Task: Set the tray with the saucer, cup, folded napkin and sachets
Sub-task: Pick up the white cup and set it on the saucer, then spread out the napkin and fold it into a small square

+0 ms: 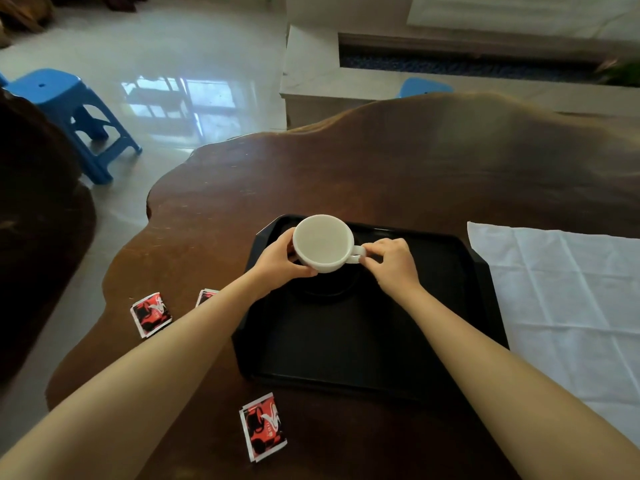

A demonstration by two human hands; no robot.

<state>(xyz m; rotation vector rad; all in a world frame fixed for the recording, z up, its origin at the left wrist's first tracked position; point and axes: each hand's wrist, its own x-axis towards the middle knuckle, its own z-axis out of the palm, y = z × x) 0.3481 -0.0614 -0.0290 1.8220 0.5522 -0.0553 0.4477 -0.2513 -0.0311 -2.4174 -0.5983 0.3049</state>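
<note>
— Cup, white ceramic with a side handle (323,242): where is it?
— Over the far left part of the black rectangular plastic tray (363,341), just above a dark round saucer (329,287) lying on that tray; I cannot tell if they touch.
— Who has it?
— Left hand (277,259) curls its grip round the bowl's left side; right hand (393,259) pinches the handle, fingers closed on it.
— Sachets?
— Three red-and-black square ones on the brown wooden table (398,174): one (150,315) left of the tray, one (205,296) half hidden by the left forearm, one (264,426) near the front edge.
— Napkin?
— White creased cloth (568,299), spread flat right of the tray.
</note>
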